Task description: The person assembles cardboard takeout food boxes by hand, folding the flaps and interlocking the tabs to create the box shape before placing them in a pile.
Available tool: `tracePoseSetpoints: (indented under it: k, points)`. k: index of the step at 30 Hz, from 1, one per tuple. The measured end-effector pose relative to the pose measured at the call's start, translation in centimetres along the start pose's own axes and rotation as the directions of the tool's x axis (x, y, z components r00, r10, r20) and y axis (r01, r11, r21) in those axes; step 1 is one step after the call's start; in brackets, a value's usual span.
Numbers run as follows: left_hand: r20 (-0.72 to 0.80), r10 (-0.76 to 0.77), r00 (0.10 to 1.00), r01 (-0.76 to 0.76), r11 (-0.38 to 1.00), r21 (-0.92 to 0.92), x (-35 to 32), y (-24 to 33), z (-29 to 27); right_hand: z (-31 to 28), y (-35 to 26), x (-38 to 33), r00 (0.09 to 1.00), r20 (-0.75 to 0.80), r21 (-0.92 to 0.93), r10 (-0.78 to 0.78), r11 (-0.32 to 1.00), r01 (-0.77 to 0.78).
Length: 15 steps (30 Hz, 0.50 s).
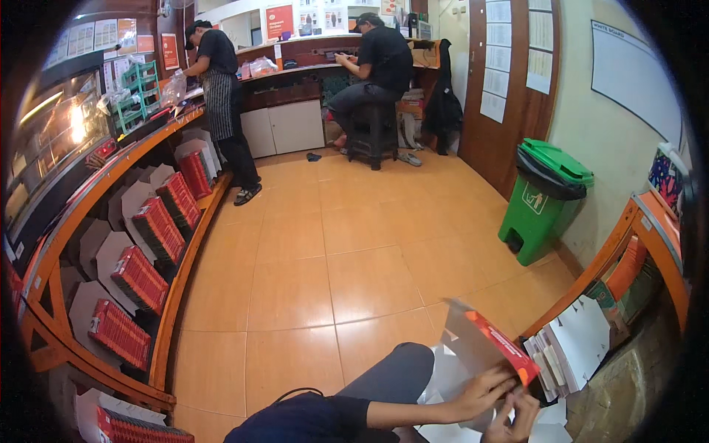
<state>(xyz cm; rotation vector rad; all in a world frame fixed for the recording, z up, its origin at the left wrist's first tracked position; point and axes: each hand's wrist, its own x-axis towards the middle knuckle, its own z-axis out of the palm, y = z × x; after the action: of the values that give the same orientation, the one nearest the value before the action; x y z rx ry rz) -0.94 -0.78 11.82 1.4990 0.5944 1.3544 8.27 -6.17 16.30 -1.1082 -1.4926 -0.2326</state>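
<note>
At the lower right, I hold a folding cardboard box [480, 351], its inside greyish and its long edge panel printed red with orange. My left hand [481, 393] grips the box near the lower end of the red panel. Close beside it, my right hand [515, 419] has its fingers bent around the same end. The box stands tilted, its far corner rising away from me. Pale cardboard sheets [452, 434] lie beneath my hands, partly hidden by them.
White folded cardboard pieces [580, 343] stand right of my hands by an orange rack [583, 284]. A green pedal bin [543, 199] is farther back. Stacks of red flattened boxes [140, 277] fill the left shelf. One person [218, 88] stands and another [373, 70] sits at the far counter.
</note>
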Motion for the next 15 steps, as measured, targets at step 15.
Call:
tracePoseSetpoints:
  k: [15]
  points:
    - [-0.508,-0.063,0.859,-0.117,0.942,-0.315,1.1,0.2,-2.5,0.4,-2.7,2.1,0.989,0.134,-0.208,0.064,0.977,-0.035]
